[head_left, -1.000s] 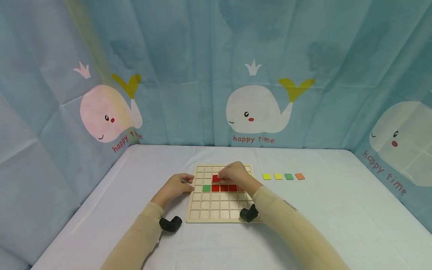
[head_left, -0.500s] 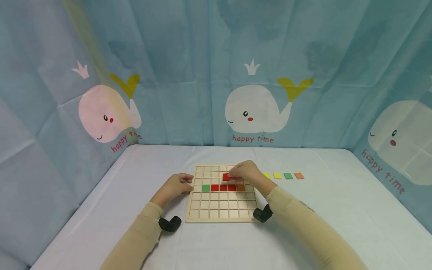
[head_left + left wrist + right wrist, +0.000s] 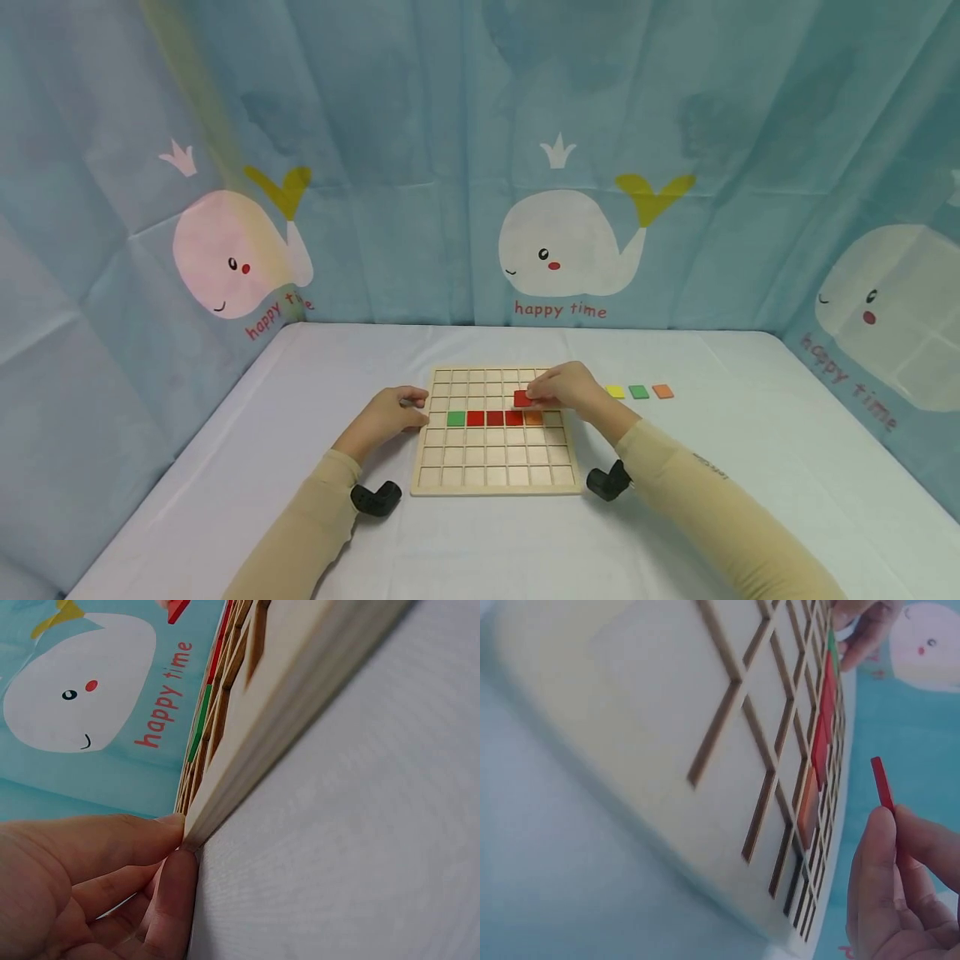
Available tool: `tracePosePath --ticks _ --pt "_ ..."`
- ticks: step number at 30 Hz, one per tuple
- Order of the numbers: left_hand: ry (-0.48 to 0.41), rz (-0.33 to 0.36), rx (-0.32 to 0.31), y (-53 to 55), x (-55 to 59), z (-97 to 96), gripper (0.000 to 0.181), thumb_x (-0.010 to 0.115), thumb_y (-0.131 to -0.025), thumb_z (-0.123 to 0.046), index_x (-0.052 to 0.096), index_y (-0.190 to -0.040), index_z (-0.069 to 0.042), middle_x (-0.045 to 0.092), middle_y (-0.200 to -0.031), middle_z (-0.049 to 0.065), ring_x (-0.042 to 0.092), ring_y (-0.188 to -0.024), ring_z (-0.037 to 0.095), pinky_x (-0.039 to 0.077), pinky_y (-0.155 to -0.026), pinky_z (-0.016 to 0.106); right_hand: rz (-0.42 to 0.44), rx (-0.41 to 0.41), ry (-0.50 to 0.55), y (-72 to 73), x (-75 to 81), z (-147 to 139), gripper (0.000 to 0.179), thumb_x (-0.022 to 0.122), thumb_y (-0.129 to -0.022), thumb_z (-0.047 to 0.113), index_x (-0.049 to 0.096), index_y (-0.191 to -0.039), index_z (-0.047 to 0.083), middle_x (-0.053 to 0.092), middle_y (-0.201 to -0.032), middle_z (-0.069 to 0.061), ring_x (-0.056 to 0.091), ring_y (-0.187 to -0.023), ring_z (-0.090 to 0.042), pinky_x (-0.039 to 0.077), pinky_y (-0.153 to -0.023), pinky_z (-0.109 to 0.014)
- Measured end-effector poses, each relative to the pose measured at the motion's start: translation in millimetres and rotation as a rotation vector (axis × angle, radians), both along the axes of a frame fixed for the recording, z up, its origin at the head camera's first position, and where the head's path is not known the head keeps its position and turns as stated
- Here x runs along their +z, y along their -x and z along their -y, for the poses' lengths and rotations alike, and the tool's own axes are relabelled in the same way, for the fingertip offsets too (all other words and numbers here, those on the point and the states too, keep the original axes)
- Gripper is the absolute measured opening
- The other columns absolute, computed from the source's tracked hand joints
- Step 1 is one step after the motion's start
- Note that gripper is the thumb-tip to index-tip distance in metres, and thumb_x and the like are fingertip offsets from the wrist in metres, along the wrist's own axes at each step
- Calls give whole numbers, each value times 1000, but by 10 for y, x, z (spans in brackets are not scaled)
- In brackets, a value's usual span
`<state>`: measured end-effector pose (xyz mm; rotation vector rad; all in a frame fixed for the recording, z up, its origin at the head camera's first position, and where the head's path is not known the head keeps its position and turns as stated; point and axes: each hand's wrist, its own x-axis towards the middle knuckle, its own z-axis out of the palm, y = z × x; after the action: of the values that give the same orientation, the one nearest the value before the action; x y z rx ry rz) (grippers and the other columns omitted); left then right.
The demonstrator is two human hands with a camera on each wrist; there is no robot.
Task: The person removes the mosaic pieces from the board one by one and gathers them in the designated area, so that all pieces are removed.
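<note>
A wooden grid board (image 3: 476,456) lies on the white table in the head view. My left hand (image 3: 386,418) is at its left edge; in the left wrist view the thumb and a finger grip that edge. My right hand (image 3: 566,389) pinches a red square tile (image 3: 521,398) above the board's right half. Seen from the right wrist, this tile stands up thin between thumb and finger, clear of the grid. One row of the board bears a green tile (image 3: 456,419), three red tiles (image 3: 495,418) and an orange tile (image 3: 533,418), side by side.
Right of the board lie a loose yellow tile (image 3: 615,392), a green one (image 3: 638,392) and an orange one (image 3: 663,391). My right hand and wrist hide a second yellow tile there. A blue curtain (image 3: 420,250) with whale prints hangs behind the table.
My right hand has moved right across the board with the red tile in its fingers, uncovering the orange tile in the row. The left hand has stayed at the board's edge.
</note>
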<state>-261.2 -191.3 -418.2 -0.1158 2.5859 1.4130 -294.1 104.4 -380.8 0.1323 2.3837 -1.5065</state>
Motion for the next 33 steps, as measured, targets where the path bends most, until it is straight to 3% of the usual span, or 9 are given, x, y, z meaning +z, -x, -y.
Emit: tracePosePath --ticks 14,22,33 --pt "-8 -16 -33 -21 15 5 48 70 -86 -5 59 -132 2 61 -116 13 62 -93 16 56 -77 26 20 -6 1 -34 0 -207 20 74 -88 10 73 -103 -3 75 -92 -10 67 -64 -8 59 -72 -25" --pt "-16 -6 -13 -21 10 24 48 71 -86 -4 60 -133 0 61 -119 14 62 -93 16 56 -78 28 36 -20 32 -20 -4 -311 23 74 -89 12 73 -106 -3 75 -91 -6 68 -65 -7 60 -75 -27" --pt "-23 -8 -23 -22 5 22 49 70 -86 -4 59 -133 1 60 -120 15 62 -94 17 56 -78 29 46 -41 62 -41 -76 -405 25 75 -87 9 72 -107 -6 74 -83 -4 66 -65 -7 59 -68 -23"
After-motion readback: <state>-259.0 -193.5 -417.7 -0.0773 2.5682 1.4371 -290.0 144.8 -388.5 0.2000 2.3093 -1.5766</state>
